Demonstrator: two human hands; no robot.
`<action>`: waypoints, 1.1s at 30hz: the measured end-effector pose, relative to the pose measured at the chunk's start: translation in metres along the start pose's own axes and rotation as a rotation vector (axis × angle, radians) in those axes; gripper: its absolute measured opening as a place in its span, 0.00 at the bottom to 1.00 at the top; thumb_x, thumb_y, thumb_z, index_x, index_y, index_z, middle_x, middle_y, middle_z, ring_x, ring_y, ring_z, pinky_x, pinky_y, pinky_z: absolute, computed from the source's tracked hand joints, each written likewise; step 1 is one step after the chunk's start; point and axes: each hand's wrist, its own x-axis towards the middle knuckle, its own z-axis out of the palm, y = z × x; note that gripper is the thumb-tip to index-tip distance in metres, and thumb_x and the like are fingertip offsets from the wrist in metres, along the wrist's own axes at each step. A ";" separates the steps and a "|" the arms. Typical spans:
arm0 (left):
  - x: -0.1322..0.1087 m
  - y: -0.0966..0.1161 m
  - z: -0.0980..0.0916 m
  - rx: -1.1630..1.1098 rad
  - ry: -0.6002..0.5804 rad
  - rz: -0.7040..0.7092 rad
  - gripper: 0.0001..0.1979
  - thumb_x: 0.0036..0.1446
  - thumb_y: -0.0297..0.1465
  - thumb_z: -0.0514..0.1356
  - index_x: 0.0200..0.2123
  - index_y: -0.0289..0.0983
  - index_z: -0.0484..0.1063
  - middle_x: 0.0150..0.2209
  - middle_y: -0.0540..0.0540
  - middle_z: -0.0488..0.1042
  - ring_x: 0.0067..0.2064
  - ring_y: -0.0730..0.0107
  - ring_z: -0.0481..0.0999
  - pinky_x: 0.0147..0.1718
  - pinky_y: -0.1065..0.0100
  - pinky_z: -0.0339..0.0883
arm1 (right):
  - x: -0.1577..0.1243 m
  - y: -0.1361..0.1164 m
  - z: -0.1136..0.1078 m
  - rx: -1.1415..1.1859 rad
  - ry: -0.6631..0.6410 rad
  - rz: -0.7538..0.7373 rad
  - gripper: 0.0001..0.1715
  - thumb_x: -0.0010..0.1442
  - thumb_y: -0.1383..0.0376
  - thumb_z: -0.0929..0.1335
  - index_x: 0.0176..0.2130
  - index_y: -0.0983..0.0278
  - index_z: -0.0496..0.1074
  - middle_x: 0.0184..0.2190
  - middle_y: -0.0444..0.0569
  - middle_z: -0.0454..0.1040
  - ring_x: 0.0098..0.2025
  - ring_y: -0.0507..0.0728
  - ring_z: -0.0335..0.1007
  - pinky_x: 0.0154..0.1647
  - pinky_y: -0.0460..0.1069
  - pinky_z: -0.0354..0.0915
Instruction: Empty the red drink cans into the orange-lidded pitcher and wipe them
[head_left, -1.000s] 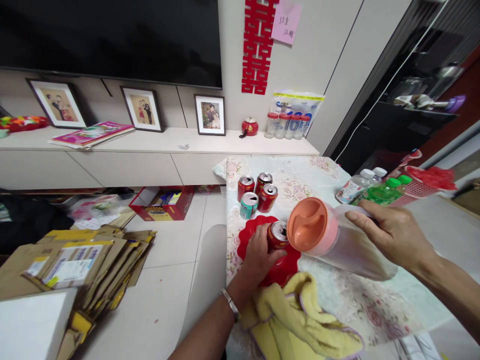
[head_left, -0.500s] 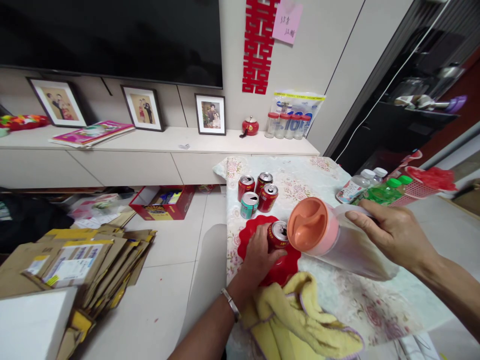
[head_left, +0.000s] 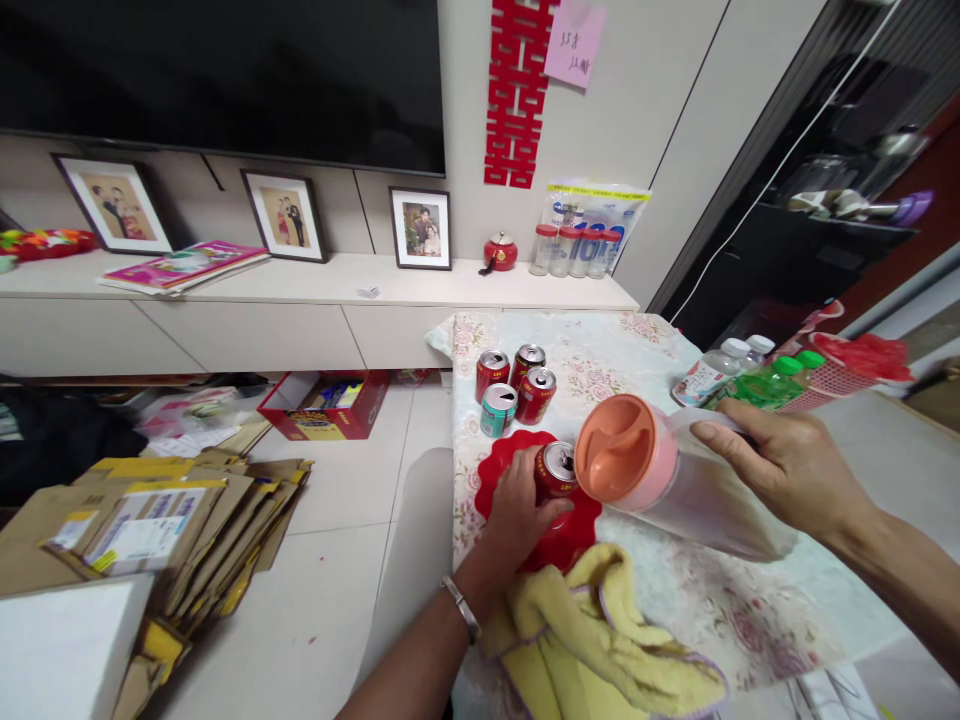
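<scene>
The left hand (head_left: 517, 505) is wrapped round a smooth, cylindrical red metal can (head_left: 556, 468), upright over a glossy, scallop-rimmed red tray (head_left: 579, 535), and the right hand (head_left: 787, 465) grips a translucent plastic pitcher (head_left: 712, 512) tipped sideways, its rounded orange lid (head_left: 609, 430) just by the can's top. I can see a fluffy, rumpled yellow towel (head_left: 585, 640) beside the tray on the flower-patterned desk (head_left: 619, 348).

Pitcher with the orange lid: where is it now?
In the head view, the pitcher is right of centre, tilted over the tablecloth in the right hand, its orange lid beside the red can that the left hand holds.
</scene>
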 end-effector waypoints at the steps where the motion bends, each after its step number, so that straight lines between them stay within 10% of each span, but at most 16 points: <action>1: 0.000 0.001 0.000 0.000 0.001 -0.001 0.35 0.52 0.33 0.72 0.61 0.39 0.67 0.59 0.38 0.74 0.60 0.42 0.75 0.59 0.48 0.69 | 0.000 0.000 0.000 0.000 0.002 -0.002 0.37 0.69 0.36 0.60 0.21 0.58 0.62 0.13 0.40 0.59 0.14 0.51 0.57 0.17 0.50 0.54; 33: 0.000 -0.004 0.001 0.012 -0.009 0.007 0.35 0.52 0.35 0.71 0.62 0.39 0.66 0.59 0.38 0.74 0.61 0.45 0.74 0.58 0.48 0.69 | 0.003 -0.004 -0.003 -0.021 -0.040 0.035 0.40 0.67 0.32 0.57 0.21 0.58 0.61 0.12 0.41 0.60 0.14 0.52 0.57 0.17 0.50 0.55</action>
